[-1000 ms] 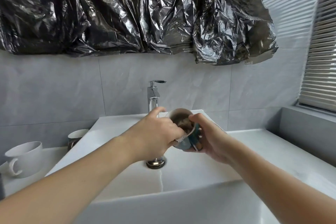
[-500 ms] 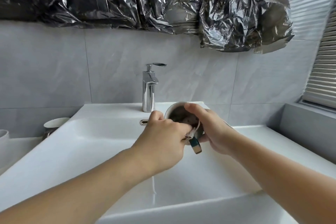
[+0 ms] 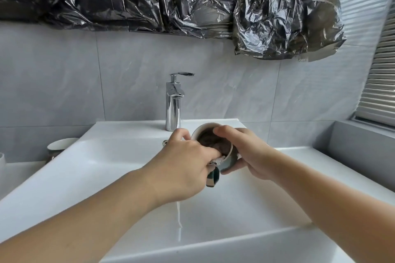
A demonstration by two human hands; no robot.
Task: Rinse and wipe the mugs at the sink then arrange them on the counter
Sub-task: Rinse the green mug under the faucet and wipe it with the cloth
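Head view looks down on a white sink [image 3: 89, 168], where both hands meet over the basin just right of the chrome faucet [image 3: 174, 104]. Right hand [image 3: 250, 151] grips a teal mug [image 3: 215, 145] tilted with its mouth up and toward the left, thumb hooked over the far rim. Left hand [image 3: 181, 168] has its fingers curled, pressing a brown cloth [image 3: 213, 144] into the mug's interior. Another mug [image 3: 61, 146] stands on the counter at the far left, beside the sink.

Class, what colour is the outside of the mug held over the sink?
Dark teal, seen on the mug in the head view.
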